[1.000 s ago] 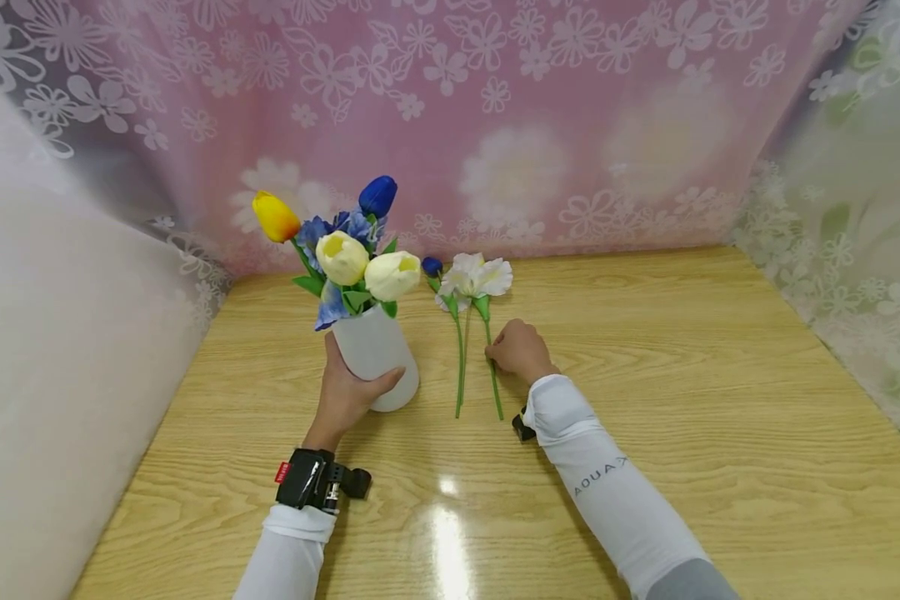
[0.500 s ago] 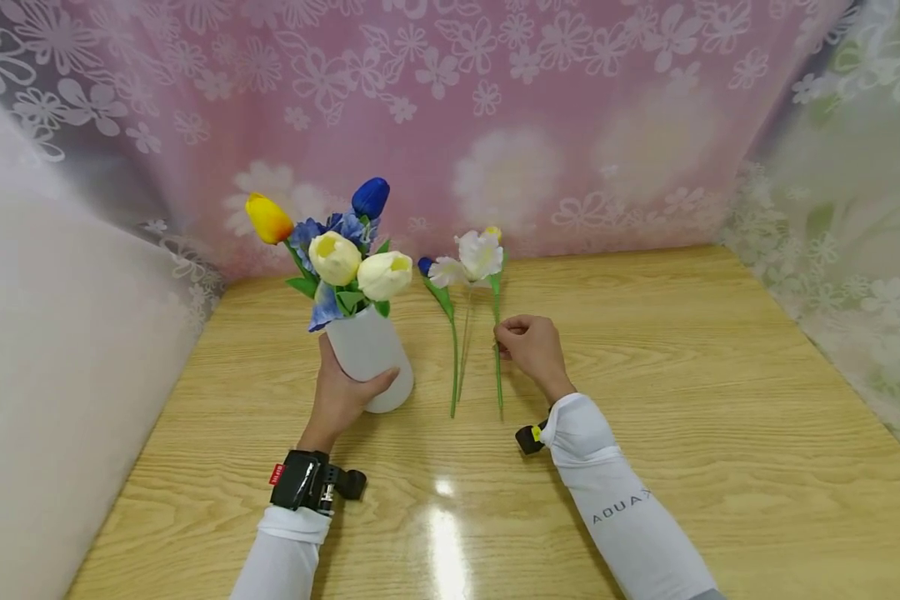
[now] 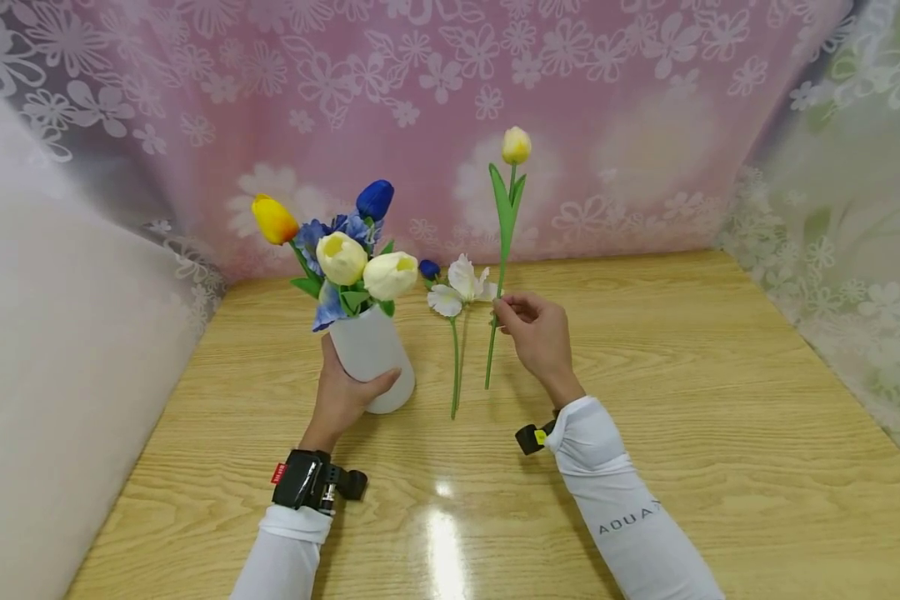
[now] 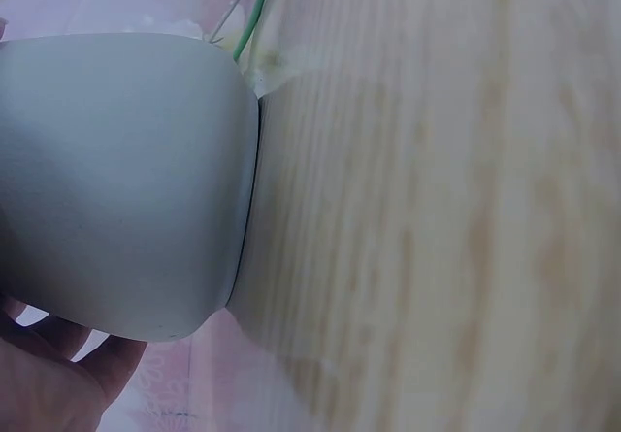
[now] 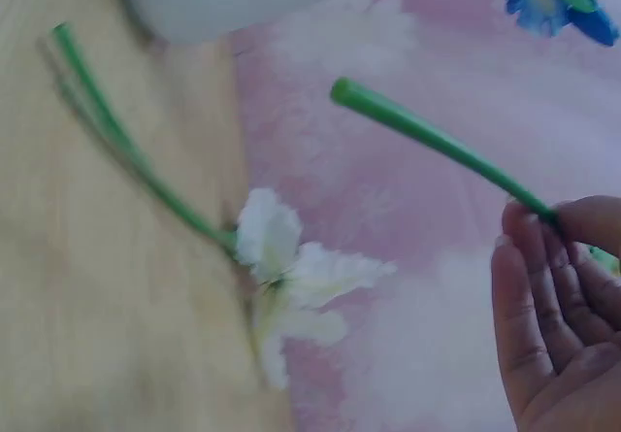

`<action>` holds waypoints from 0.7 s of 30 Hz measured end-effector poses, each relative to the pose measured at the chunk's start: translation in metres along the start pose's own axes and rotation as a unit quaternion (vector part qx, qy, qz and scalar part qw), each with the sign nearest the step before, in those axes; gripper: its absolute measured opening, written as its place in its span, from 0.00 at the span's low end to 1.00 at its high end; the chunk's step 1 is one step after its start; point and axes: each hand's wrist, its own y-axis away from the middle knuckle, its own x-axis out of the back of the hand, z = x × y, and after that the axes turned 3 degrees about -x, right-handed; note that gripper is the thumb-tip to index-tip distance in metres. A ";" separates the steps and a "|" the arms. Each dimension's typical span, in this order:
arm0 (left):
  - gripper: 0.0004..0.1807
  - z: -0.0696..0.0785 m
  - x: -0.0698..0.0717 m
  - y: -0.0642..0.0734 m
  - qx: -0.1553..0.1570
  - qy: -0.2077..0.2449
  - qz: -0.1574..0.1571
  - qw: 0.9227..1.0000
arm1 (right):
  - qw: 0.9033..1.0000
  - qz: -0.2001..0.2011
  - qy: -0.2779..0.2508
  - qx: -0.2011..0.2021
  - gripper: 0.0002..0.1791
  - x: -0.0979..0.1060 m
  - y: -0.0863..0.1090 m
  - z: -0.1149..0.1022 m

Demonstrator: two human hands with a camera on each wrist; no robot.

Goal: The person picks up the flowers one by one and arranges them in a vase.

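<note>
My left hand [image 3: 348,396] grips the white vase [image 3: 375,358] from its left side, thumb across the front. Yellow, cream and blue flowers fill its mouth, among them a yellow-orange tulip [image 3: 275,219] and a blue tulip [image 3: 376,200]. Between thumb and fingertips, my right hand [image 3: 540,337] pinches the green stem of a pale yellow tulip [image 3: 516,146], held upright above the table. In the right wrist view the stem's cut end [image 5: 340,91] points away from the hand. Beside it, a white flower [image 3: 461,287] and a blue bud [image 3: 429,269] lie on the table.
The wooden table [image 3: 682,400] meets a pink floral curtain [image 3: 607,125] at its back edge. A pale curtain [image 3: 855,250] hangs along the right side, and a white wall [image 3: 60,333] stands on the left.
My right hand has lifted the pale yellow tulip from the table beside the white flower, raising it upright. My left hand and the vase stay in place.
</note>
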 end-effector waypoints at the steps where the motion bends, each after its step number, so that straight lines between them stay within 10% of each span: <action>1: 0.57 0.000 0.000 0.000 -0.002 0.001 0.001 1.000 | 1.000 0.000 -0.001 0.015 0.13 -0.001 0.002 -0.008; 7: 0.57 0.001 -0.001 0.000 -0.005 0.002 0.002 1.000 | 0.997 0.004 -0.026 0.079 0.09 -0.006 0.010 -0.058; 21: 0.57 -0.001 0.000 0.001 -0.006 -0.008 0.003 1.000 | 0.956 0.002 -0.152 0.251 0.03 -0.033 0.000 -0.087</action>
